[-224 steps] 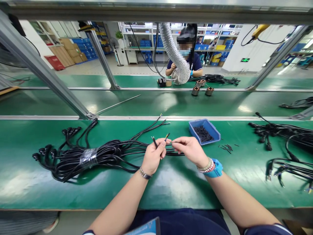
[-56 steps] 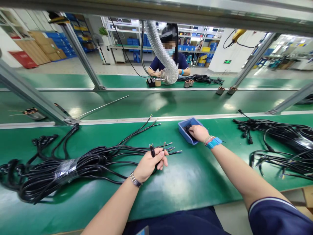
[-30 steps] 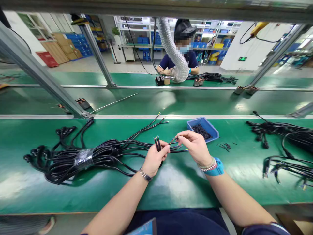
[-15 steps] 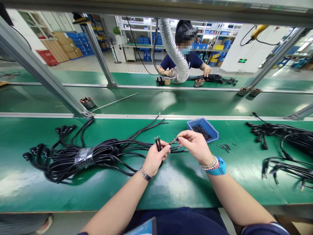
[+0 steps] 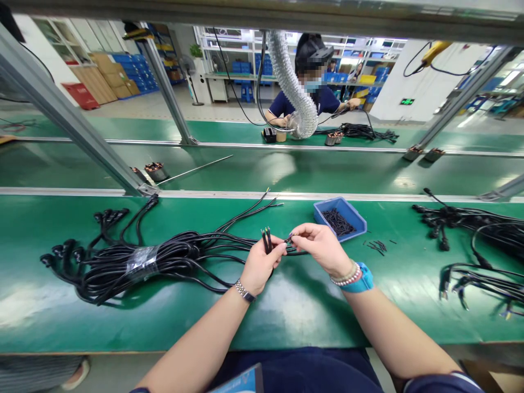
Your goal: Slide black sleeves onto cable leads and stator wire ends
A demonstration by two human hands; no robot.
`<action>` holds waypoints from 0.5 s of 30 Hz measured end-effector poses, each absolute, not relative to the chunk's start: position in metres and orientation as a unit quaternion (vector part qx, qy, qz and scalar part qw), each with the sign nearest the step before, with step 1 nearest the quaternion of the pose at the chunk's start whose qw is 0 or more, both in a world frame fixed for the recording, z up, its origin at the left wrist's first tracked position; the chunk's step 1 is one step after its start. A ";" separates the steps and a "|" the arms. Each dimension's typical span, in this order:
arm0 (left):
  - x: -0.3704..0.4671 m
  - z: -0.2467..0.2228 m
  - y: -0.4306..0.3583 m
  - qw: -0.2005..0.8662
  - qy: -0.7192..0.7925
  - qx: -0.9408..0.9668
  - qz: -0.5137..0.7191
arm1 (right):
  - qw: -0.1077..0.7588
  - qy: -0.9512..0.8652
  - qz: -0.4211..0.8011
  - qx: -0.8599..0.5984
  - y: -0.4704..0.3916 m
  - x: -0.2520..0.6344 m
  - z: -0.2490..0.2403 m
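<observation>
My left hand (image 5: 262, 265) is closed on a black cable. Three slim black ends with pale, yellowish tips (image 5: 266, 233) stick up between its fingers. My right hand (image 5: 321, 248) pinches a small dark piece, seemingly a short black tube (image 5: 290, 238), at the cable's wire end beside the left fingertips. The wires there are mostly hidden by the fingers. Left of my hands lies a bundle of black cables (image 5: 172, 262), wrapped with clear film (image 5: 141, 263). Beyond my right hand stands a blue bin (image 5: 360, 222) of short black tubes (image 5: 338, 221).
Several loose black tubes (image 5: 377, 247) lie right of the bin. More black cables (image 5: 487, 226) lie at the far right. Metal posts (image 5: 164, 87) rise from the bench, and a silver duct (image 5: 282, 71) hangs beyond. A co-worker (image 5: 325, 101) handles cables opposite.
My right hand has moved slightly left and down, toward my left fingers. The coloured wires that showed between the hands are now covered. The co-worker's hand has lifted a cable.
</observation>
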State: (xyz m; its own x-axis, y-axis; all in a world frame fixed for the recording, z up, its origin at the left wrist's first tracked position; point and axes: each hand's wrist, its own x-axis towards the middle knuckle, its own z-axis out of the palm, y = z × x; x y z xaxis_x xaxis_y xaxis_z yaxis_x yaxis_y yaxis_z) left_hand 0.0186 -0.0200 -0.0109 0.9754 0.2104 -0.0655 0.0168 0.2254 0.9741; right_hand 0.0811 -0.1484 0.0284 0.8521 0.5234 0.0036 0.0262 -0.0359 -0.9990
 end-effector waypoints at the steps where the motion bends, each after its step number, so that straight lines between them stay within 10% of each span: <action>1: 0.019 -0.011 -0.020 0.775 0.094 0.622 0.067 | 0.665 -0.195 0.194 -0.694 -0.148 0.080 0.027; 15: 0.018 -0.010 -0.018 0.774 0.062 0.630 0.023 | 0.673 -0.232 0.094 -0.696 -0.158 0.087 0.042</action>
State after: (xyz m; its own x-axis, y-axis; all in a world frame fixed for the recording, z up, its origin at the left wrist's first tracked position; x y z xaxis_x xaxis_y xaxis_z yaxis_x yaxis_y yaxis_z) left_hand 0.0183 -0.0185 -0.0102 0.9913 0.1133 -0.0675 0.0430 0.2063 0.9775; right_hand 0.0875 -0.1578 0.0419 0.8741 0.4507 0.1814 0.1964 0.0137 -0.9804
